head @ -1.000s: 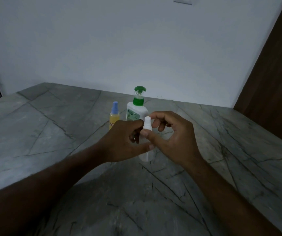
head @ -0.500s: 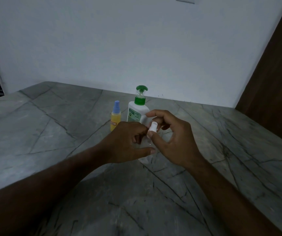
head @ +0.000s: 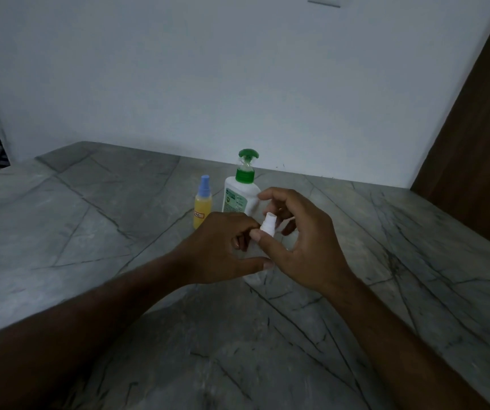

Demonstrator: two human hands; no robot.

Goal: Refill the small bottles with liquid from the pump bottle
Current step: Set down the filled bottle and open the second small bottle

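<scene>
On the grey marble counter (head: 90,232), I see the left hand (head: 220,247) curled around a clear small bottle (head: 255,276). Right hand (head: 303,241) pinches its white spray cap (head: 268,223). Behind stand the pump bottle (head: 239,193) and a yellow spray bottle (head: 202,207).

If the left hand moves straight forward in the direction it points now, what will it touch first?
The left hand, holding the clear small bottle, points forward and to the right. Most likely it would first meet the right hand, whose fingers pinch the white cap. The pump bottle stands behind; depth is unclear.
</scene>
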